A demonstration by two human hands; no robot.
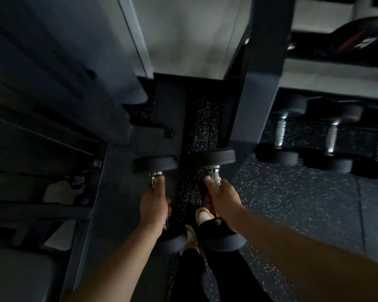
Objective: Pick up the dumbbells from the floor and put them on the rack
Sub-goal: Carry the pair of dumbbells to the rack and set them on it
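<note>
My left hand (153,202) grips the chrome handle of a black round-headed dumbbell (155,165), held off the speckled floor. A second black dumbbell (216,156) hangs in my right hand (223,198), which is closed around its handle. Both dumbbells point away from me, their near heads low by my legs. The dark dumbbell rack (262,68) rises just right of the right dumbbell, with its lower shelf holding several black dumbbells (278,152) at the right.
My feet in orange and white shoes (203,215) stand on the speckled rubber floor (292,203). A dark padded bench or machine frame (59,94) fills the left side. A large black dumbbell with red marking (358,38) sits on the upper shelf at top right.
</note>
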